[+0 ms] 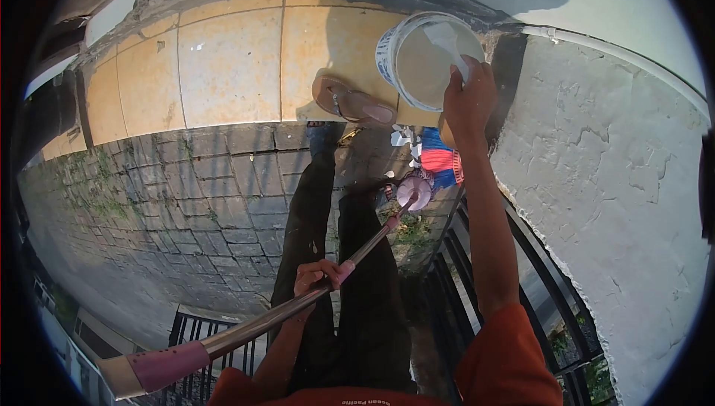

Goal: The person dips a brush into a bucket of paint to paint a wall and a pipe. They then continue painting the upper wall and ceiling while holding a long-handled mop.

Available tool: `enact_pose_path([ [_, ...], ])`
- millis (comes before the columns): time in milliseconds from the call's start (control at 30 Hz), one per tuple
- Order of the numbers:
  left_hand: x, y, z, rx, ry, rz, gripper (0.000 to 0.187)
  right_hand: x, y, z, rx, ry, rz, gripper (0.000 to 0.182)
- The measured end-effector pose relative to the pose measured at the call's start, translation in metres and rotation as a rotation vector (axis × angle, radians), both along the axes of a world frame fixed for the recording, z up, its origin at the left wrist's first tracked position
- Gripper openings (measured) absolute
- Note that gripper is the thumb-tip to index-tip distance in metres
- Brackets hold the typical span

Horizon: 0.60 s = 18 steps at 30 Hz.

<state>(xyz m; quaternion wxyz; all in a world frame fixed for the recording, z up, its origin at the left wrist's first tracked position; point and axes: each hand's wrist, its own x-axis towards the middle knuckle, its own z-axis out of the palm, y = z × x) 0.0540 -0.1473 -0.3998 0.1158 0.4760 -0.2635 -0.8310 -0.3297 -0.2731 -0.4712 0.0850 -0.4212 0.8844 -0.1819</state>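
With twelve at the top of your view, the tiled ledge [231, 63] spans ten to one o'clock. The mop [275, 315] crosses diagonally below it: the long axis runs from the thick handle end at eight up to the round mop head [414, 193], just off centre toward one, so the head end points roughly at two. Steady that pole lightly at its midpoint, so its long lower end doesn't swing against your legs. The bucket [385, 56] sits at one o'clock on the ledge, mouth toward you, pale liquid inside; move gently within the rim to avoid slopping or tipping it. Your right hand [471, 100], near one, is closed around the handle of a white tool [444, 36] that slants toward eleven over the bucket's mouth. A relaxed wrist should give you better control there. Your left hand [316, 276], near seven, has its fingers curled round the mop's pole, closed to its thickness. The striped cloth [439, 160] lies near one, just beside the mop head.
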Motion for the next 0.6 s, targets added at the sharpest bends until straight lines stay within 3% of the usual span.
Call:
enact_pose_path([
  [367, 0.004, 0.002, 0.0, 0.044, 0.003, -0.016, 0.044, 0.029, 0.001, -0.021, -0.181, -0.008, -0.181, 0.025],
  [600, 0.007, 0.008, -0.004, 0.029, 0.024, -0.021, 0.044, 0.037, 0.002, -0.014, -0.215, 0.001, -0.153, 0.026],
])
